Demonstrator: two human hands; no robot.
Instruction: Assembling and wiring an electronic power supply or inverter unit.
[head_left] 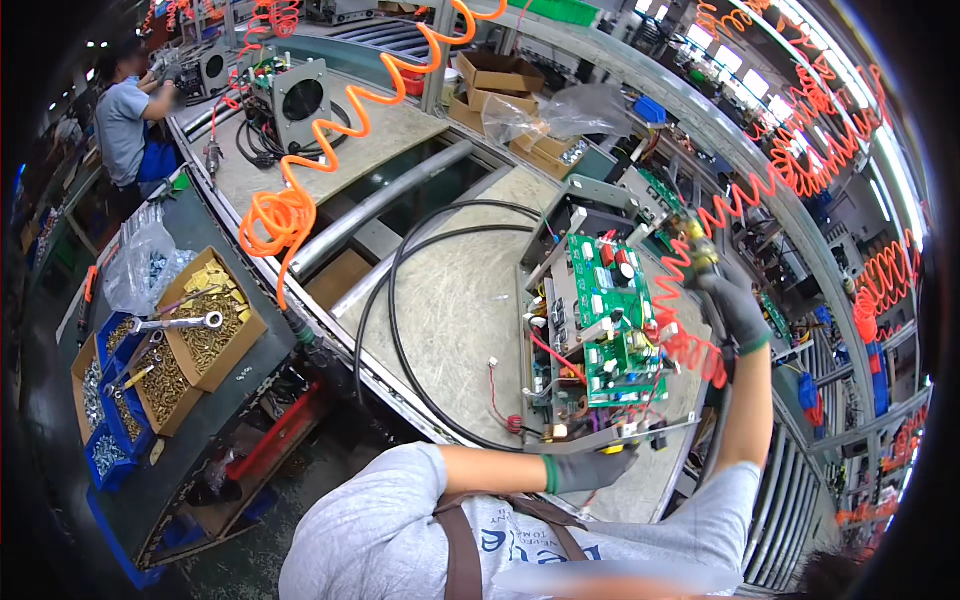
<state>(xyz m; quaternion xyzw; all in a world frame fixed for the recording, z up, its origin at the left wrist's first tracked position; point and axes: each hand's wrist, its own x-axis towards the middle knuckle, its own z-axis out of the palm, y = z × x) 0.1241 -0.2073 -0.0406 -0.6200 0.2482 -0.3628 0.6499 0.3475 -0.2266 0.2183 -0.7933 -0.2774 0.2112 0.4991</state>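
Head view: blue-lettered grey shirt [505,528] before green circuit boards [610,282].

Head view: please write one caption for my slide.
Gloved left hand at the near end of an open electronics unit; gloved right hand gripping a handheld tool.

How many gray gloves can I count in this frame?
2: one on the left hand, at the lower edge of the metal panel; one on the right hand, around a yellow-and-dark tool. The co-worker may wear more; too blurred to tell.
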